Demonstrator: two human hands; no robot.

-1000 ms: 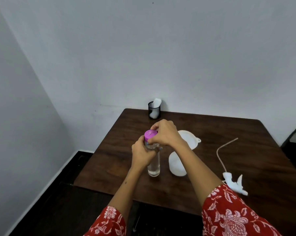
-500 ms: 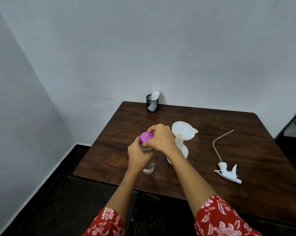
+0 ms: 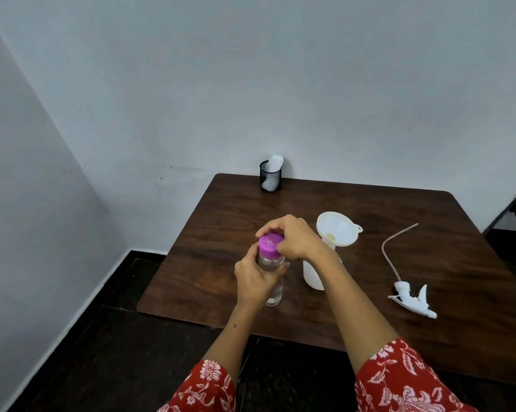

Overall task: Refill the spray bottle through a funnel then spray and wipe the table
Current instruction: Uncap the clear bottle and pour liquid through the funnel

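I see the table (image 3: pixel 384 209) carrying a white spray bottle (image 3: pixel 311 273) with a funnel (image 3: pixel 337 228) seated in its neck. Left hand (image 3: pixel 255 276) wraps the clear bottle (image 3: pixel 273 273); right hand (image 3: pixel 293 239) grips its purple cap (image 3: pixel 270 243). Sprayer head (image 3: pixel 412 298) lies well right. Mesh cup (image 3: pixel 270 179) at back edge.

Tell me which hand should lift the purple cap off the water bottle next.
Right. The right hand already grips the purple cap from above, while the left hand holds the clear bottle steady on the table.
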